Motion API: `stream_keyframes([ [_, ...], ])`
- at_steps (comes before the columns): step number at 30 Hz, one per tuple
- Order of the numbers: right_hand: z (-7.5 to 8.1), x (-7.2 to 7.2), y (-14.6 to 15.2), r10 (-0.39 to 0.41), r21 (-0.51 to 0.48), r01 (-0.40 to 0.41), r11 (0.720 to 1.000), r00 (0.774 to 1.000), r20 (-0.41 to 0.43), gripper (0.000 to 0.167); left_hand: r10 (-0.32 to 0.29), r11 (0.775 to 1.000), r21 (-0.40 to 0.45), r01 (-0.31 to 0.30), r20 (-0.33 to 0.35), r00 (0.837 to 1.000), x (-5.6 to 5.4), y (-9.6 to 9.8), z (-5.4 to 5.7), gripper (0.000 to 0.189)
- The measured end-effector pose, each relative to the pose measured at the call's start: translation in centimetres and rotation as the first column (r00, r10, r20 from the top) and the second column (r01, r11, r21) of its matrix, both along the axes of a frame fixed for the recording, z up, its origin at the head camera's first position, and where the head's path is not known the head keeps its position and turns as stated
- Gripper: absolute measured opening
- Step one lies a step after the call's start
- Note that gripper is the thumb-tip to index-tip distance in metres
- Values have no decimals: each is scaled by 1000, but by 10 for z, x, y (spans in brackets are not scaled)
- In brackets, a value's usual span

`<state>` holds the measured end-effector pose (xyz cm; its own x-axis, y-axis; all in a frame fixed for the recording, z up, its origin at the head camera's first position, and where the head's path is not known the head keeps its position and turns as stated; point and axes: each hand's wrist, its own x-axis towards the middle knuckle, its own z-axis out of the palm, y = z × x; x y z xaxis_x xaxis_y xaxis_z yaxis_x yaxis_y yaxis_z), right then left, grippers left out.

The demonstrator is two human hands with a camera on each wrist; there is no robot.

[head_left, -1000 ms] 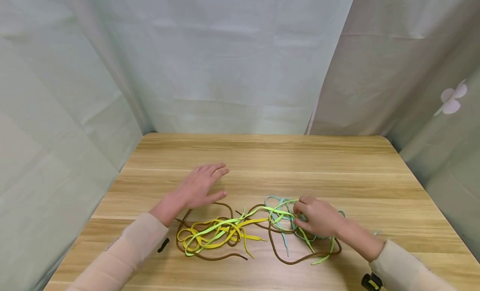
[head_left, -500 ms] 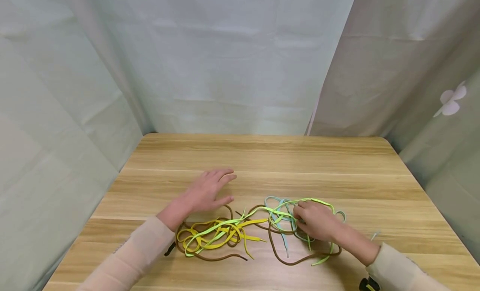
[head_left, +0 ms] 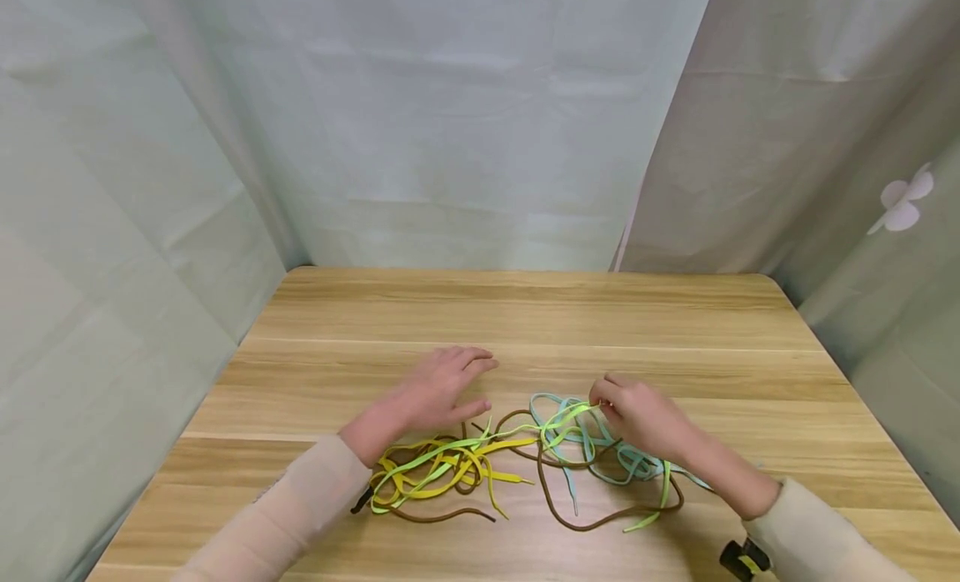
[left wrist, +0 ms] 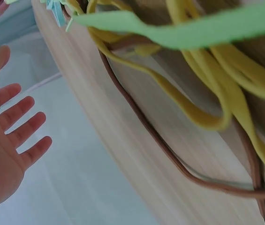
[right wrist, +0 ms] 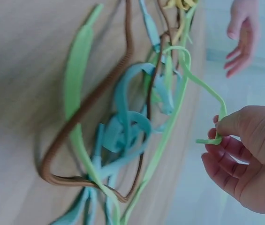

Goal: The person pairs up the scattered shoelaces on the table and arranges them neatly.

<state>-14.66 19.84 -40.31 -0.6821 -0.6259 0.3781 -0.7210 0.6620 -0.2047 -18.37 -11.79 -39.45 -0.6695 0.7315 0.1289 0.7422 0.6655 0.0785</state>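
Note:
Thin flat and round shoelaces lie in a loose tangle on the table. With thumb and fingertips my right hand [head_left: 641, 415] pinches a light green shoelace [right wrist: 202, 84] close to its end, lifted over the pile. Under that hand are a coiled light blue shoelace [head_left: 637, 465] and a looped brown shoelace [right wrist: 97, 91]. My left hand [head_left: 442, 390] hovers with fingers spread beyond the left heap and holds nothing. That heap has a yellow shoelace [left wrist: 207, 70], another brown shoelace [left wrist: 141, 119] and a green strand [left wrist: 170, 35] crossing over the top.
The wood-grain table [head_left: 525, 315] reaches back to a pale curtain [head_left: 450, 148], with further curtains on both sides. A small black device [head_left: 741, 559] sits at the right sleeve.
My right hand has risen and moved slightly away from me, drawing the green shoelace out of the right pile. My left hand has drifted to the right, fingers still spread.

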Motion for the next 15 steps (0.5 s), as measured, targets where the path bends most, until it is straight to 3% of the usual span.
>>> stream_keyframes([
  [5, 9, -4, 0, 23, -59, -28, 998, 997, -72, 21, -41, 999, -8, 41, -18, 999, 2, 13, 0, 55],
  [15, 24, -7, -5, -9, -111, -2, 994, 995, -95, 22, -139, 990, -15, 138, -61, 988, 8, 45, -2, 48],
])
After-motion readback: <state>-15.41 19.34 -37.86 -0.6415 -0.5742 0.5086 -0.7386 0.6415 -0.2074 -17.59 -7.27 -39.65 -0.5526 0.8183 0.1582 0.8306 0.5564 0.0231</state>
